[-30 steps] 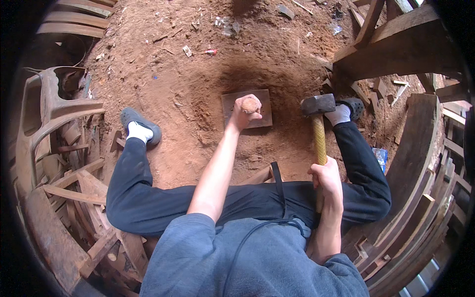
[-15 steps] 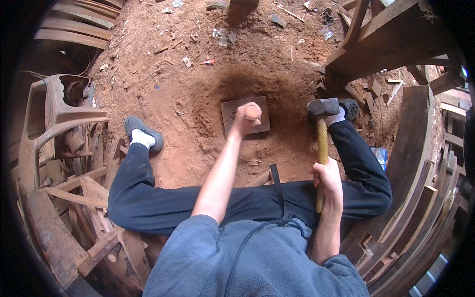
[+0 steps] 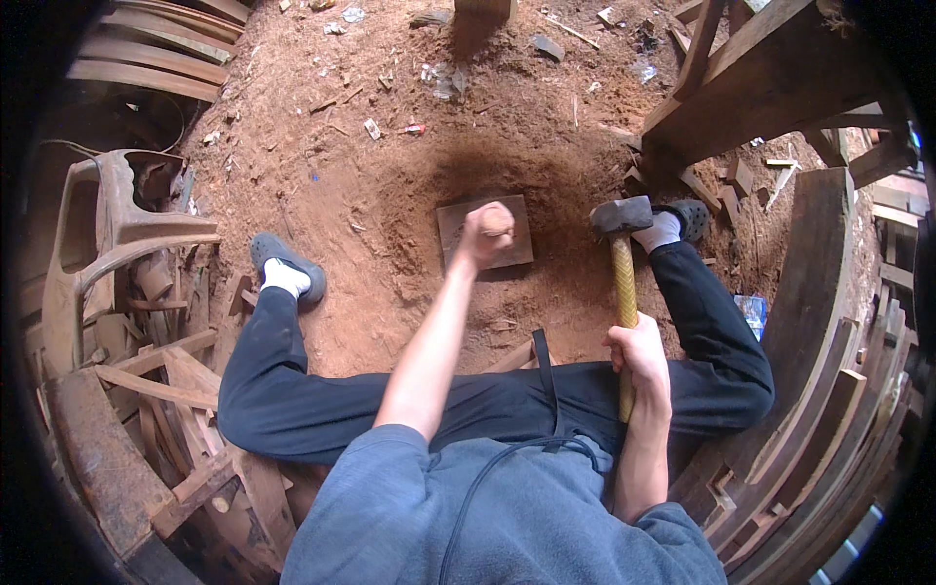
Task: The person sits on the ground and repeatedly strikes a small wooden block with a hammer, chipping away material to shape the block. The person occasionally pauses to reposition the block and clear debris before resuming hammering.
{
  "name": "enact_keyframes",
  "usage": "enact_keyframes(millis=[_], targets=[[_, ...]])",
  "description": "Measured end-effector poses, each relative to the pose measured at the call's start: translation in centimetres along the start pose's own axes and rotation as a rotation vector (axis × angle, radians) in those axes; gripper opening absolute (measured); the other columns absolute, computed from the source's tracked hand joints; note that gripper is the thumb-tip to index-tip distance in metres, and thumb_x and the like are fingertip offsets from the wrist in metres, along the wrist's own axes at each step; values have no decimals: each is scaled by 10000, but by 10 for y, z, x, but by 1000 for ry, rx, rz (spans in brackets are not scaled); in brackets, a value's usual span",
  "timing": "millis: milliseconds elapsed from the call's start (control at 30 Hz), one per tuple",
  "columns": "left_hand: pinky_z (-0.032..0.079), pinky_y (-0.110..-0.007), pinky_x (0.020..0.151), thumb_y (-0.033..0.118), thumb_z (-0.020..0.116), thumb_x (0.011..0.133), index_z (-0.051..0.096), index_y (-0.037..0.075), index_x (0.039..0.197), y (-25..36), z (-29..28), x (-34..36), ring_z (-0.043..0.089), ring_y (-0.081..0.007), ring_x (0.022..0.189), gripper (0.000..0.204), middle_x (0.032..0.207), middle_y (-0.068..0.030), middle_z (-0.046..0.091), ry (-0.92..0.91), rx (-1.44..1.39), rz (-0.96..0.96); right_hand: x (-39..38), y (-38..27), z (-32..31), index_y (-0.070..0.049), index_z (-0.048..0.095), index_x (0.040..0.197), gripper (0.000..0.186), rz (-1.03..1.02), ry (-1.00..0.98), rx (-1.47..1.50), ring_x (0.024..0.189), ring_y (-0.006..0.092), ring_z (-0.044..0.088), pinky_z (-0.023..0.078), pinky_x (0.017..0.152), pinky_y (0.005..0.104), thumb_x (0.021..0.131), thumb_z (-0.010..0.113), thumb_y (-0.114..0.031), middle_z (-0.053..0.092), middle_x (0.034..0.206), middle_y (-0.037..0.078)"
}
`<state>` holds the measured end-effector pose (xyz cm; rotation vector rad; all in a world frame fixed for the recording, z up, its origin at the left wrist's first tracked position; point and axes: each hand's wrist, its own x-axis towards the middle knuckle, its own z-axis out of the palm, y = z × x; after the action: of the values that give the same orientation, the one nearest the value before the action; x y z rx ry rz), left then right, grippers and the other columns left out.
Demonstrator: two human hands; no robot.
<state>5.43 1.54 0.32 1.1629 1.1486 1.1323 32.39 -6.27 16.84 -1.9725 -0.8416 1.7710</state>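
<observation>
The ground [image 3: 361, 302] was brown dirt, with wood chips [image 3: 327, 104] and trash [image 3: 444, 78] strewn on it. A square board [image 3: 513, 242] lay there, and the dirt just past the board looked dark. A red scrap [image 3: 416, 129] lay beyond the board, a bit to its left. Well to the left of the board there was a brown frame [image 3: 161, 228]. A messy wood pile [image 3: 200, 478] sat left of the board too, but nearer the person [image 3: 468, 517]. Long planks [image 3: 809, 302] were to the right of the board, and a big beam [image 3: 770, 93] was to the right and beyond it. The left shoe [image 3: 310, 275] and right shoe [image 3: 694, 216] were on either side of the board.

Half a second before, the hammer [image 3: 625, 278] had its head [image 3: 622, 214] a little farther from the board. Now the head had come a bit closer. The left hand [image 3: 480, 244] had stayed in about the same spot.

The left arm [image 3: 434, 341] reached out over the board. The left hand was curled tight around a stick [image 3: 495, 221]. Just its round top showed, so I could not tell if it touched the board. The right arm [image 3: 645, 458] was bent. The right hand [image 3: 643, 356] was wrapped around the hammer's yellow handle [image 3: 625, 292], right of the board and nearer the person.
</observation>
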Motion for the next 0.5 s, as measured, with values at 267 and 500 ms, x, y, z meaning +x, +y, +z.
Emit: enact_keyframes(millis=[267, 500], targets=[[473, -241, 663, -88, 629, 608, 557, 58, 783, -7, -4, -12, 560, -77, 705, 239, 722, 23, 570, 23, -179, -33, -2, 3, -1, -24, 488, 701, 96, 38, 23, 4, 352, 109, 424, 363, 322, 277, 681, 576, 10, 470, 513, 32], [484, -297, 693, -3, 642, 609, 571, 44, 831, -6, 19, 0, 604, -192, 722, 238, 756, -89, 603, -8, 296, 56, 0, 3, 0, -30, 494, 730, 121, 48, 14, -3, 388, 112, 438, 365, 346, 279, 670, 591, 10, 480, 539, 28]])
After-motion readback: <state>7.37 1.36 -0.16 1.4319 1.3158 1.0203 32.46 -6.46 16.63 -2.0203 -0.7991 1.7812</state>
